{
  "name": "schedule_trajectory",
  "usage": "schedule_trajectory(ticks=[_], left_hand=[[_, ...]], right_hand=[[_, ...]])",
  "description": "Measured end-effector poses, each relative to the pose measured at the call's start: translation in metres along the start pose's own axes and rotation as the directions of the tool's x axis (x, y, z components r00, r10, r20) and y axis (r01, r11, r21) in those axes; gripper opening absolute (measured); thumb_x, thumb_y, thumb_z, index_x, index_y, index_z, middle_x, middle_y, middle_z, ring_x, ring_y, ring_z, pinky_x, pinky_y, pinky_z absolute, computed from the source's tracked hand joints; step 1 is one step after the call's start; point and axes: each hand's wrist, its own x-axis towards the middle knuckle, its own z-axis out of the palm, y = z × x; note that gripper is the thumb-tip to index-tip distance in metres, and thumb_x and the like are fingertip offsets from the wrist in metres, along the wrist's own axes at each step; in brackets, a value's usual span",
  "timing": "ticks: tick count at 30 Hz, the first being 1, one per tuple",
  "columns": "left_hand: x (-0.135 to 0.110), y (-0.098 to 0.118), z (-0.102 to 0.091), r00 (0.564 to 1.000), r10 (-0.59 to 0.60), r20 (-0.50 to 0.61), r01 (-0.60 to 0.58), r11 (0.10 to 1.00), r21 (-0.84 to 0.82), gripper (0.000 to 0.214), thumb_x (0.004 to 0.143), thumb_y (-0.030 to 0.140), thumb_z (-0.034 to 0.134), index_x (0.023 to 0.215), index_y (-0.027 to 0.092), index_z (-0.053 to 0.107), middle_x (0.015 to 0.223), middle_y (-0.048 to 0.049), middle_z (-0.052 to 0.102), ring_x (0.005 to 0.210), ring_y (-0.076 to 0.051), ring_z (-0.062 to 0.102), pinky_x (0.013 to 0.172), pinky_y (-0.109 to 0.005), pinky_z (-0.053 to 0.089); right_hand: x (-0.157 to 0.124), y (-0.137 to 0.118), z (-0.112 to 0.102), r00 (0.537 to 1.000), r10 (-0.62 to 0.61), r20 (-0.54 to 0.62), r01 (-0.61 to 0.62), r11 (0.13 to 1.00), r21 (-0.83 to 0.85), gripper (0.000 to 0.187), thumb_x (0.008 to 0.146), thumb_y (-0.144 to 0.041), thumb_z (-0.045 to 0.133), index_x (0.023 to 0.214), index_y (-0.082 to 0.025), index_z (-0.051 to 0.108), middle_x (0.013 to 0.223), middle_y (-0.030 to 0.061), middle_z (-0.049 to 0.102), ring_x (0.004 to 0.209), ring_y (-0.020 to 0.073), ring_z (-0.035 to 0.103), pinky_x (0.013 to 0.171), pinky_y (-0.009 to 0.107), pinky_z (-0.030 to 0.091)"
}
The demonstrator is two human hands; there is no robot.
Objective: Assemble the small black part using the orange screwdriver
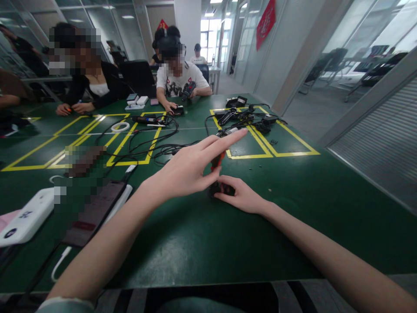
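My left hand [192, 167] hovers over the green table [202, 243], its index finger stretched out while thumb and other fingers pinch a red-handled tool [216, 161] that stands nearly upright. My right hand [243, 195] lies on the table just below it, fingers curled round a small black object [217, 188]. The tool's tip meets that black object. Most of the tool and the black object is hidden by my fingers.
Black cables [146, 143] and devices [247, 117] lie inside yellow taped squares [280, 152] farther back. A white power bank [28, 217], a dark phone [94, 213] and a white cable [60, 263] sit at the left. Two people sit across the table handling small devices.
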Motion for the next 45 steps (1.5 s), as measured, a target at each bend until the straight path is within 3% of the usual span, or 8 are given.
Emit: schedule_trajectory(ticks=[4,10,18,25,33,36,41,45], left_hand=[[-0.0003,-0.0006,-0.0004,1.000,-0.016,-0.018,0.017,0.998,0.057,0.070,0.095,0.020,0.056,0.160,0.027,0.033,0.129,-0.0091,0.066,0.092,-0.018,0.064,0.084,-0.030,0.054],[0.0000,0.0004,-0.0006,1.000,0.003,0.001,-0.003,1.000,0.013,0.074,0.092,0.012,0.051,0.161,0.027,0.030,0.128,-0.0093,0.065,0.095,-0.018,0.064,0.086,-0.030,0.054],[0.0005,-0.0012,0.0004,0.999,0.028,-0.016,-0.028,1.000,0.013,0.066,0.095,0.014,0.056,0.158,0.026,0.037,0.119,-0.0073,0.066,0.104,-0.019,0.064,0.090,-0.030,0.052],[0.0006,-0.0031,0.0022,0.999,0.026,-0.020,-0.026,1.000,-0.013,0.061,0.094,0.011,0.055,0.153,0.024,0.042,0.116,-0.0075,0.066,0.098,-0.018,0.065,0.088,-0.030,0.053],[-0.0018,-0.0045,0.0005,1.000,-0.014,-0.027,0.016,0.997,0.078,0.059,0.094,0.021,0.062,0.151,0.025,0.044,0.120,-0.0042,0.072,0.103,-0.018,0.070,0.085,-0.025,0.052],[-0.0018,-0.0035,0.0015,0.999,-0.034,-0.036,0.038,0.991,0.131,0.052,0.094,0.025,0.064,0.143,0.022,0.050,0.118,-0.0050,0.073,0.095,-0.017,0.071,0.074,-0.023,0.049],[-0.0003,-0.0014,0.0031,0.992,-0.084,-0.093,0.099,0.979,0.177,0.027,0.092,0.034,0.067,0.113,0.019,0.059,0.084,0.0016,0.070,0.073,-0.015,0.066,0.060,-0.023,0.040],[0.0006,0.0031,-0.0021,0.992,-0.070,-0.102,0.087,0.981,0.173,0.025,0.090,0.023,0.060,0.114,0.016,0.058,0.101,-0.0062,0.068,0.088,-0.018,0.066,0.074,-0.028,0.048]], right_hand=[[0.0002,-0.0003,0.0003,1.000,0.003,-0.007,-0.003,1.000,-0.011,0.021,0.091,-0.029,0.067,0.110,-0.019,0.067,0.095,0.0054,0.071,0.076,0.0182,0.060,0.073,0.033,0.051],[0.0003,-0.0013,-0.0011,1.000,-0.002,0.008,0.002,1.000,-0.004,0.018,0.092,-0.030,0.066,0.107,-0.020,0.067,0.094,0.0050,0.070,0.075,0.0176,0.060,0.071,0.032,0.051],[0.0001,0.0018,0.0006,1.000,0.001,0.001,-0.001,1.000,-0.003,0.023,0.092,-0.031,0.066,0.112,-0.019,0.067,0.093,0.0045,0.070,0.075,0.0178,0.059,0.071,0.032,0.051],[0.0000,0.0025,0.0011,1.000,-0.009,-0.008,0.008,1.000,-0.016,0.018,0.092,-0.031,0.067,0.107,-0.020,0.067,0.094,0.0047,0.071,0.076,0.0182,0.061,0.072,0.032,0.051],[-0.0001,0.0017,0.0007,1.000,0.003,-0.006,-0.003,1.000,-0.001,0.018,0.092,-0.031,0.067,0.106,-0.021,0.067,0.093,0.0043,0.070,0.076,0.0184,0.061,0.072,0.033,0.052],[-0.0002,0.0017,0.0006,1.000,0.005,0.003,-0.005,1.000,0.002,0.019,0.092,-0.030,0.067,0.107,-0.020,0.067,0.094,0.0044,0.069,0.077,0.0187,0.061,0.073,0.033,0.052],[-0.0003,0.0018,0.0004,1.000,0.002,0.001,-0.002,1.000,0.006,0.019,0.091,-0.030,0.067,0.107,-0.019,0.066,0.095,0.0046,0.069,0.078,0.0186,0.061,0.073,0.034,0.052],[-0.0001,0.0012,-0.0001,1.000,-0.006,0.007,0.006,1.000,0.003,0.021,0.092,-0.030,0.067,0.110,-0.019,0.066,0.096,0.0048,0.069,0.076,0.0179,0.061,0.070,0.032,0.051]])
